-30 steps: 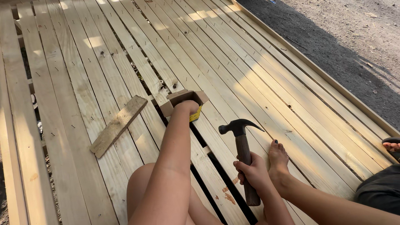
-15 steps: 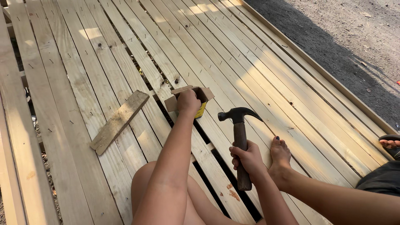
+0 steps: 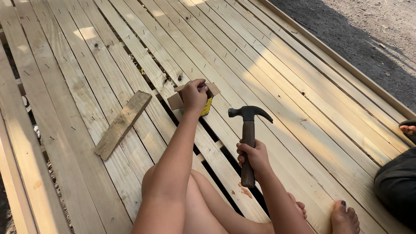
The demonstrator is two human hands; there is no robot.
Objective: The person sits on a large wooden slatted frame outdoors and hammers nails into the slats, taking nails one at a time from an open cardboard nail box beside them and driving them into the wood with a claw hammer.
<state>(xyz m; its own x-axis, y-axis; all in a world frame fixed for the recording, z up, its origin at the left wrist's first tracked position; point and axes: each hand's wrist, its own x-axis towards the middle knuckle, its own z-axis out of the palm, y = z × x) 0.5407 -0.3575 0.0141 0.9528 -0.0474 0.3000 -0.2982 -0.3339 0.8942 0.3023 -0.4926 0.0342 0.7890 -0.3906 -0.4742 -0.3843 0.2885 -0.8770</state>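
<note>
L hand (image 3: pixel 194 96) reaches into small open cardboard box (image 3: pixel 178 100) sitting on the plank deck (image 3: pixel 303 95), fingertips pinched together inside; prob. on a nail, but contents too small to tell. Box sits w/in arm's reach, just beyond the knees. R hand (image 3: pixel 252 157) clamped round the handle of claw hammer (image 3: pixel 248 134), head up, held clear of the boards, ready side. Loose scrap board (image 3: pixel 122 124) lies to the left, apart from box. Dark gaps betw. planks beside box; open deck ahead, dirt past far edge.
</note>
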